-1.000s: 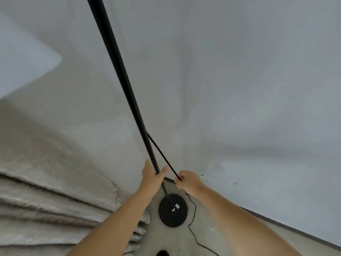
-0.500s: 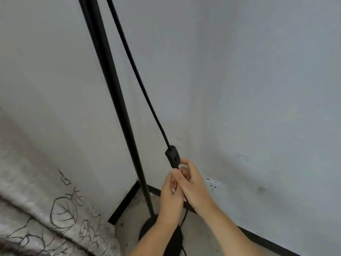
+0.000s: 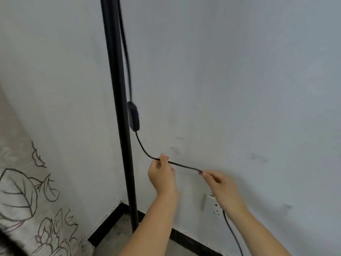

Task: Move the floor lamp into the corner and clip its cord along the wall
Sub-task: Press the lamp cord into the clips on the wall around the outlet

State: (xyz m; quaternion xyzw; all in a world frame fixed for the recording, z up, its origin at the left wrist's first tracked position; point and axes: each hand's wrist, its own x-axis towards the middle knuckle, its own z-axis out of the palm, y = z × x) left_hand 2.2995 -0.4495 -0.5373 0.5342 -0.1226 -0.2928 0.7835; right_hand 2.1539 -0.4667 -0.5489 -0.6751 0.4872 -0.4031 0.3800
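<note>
Right of the tall black metal lamp pole (image 3: pixel 120 115), both hands are working the thin black cord (image 3: pixel 181 165). The left hand (image 3: pixel 161 175) pinches it between thumb and fingertips just beside the pole; the right hand (image 3: pixel 220 183), blurred, looks closed on the cord further right, and the stretch between them runs nearly taut in front of the pale grey wall (image 3: pixel 239 80). The pole stands upright in the corner, so the lamp looks placed; the clipping is not yet done, and no clip can be made out for certain. Above the left hand the cord curves up to a black inline switch box (image 3: pixel 133 116) hanging right against the pole. Below the right hand sits a white wall socket (image 3: pixel 212 204), and a black cord (image 3: pixel 232 235) drops away beneath it.

The risks, as I read them: pull too hard to the right and the cord drags on the switch and could tip the pole; slacken off and the line sags away from the wall.

Room to move: bare wall opens wide to the right of the pole. Left of it, a pale curtain with drawn leaf outlines (image 3: pixel 24 191) crowds in. At the pole's foot the black skirting (image 3: pixel 108 224) edges a narrow strip of floor.
</note>
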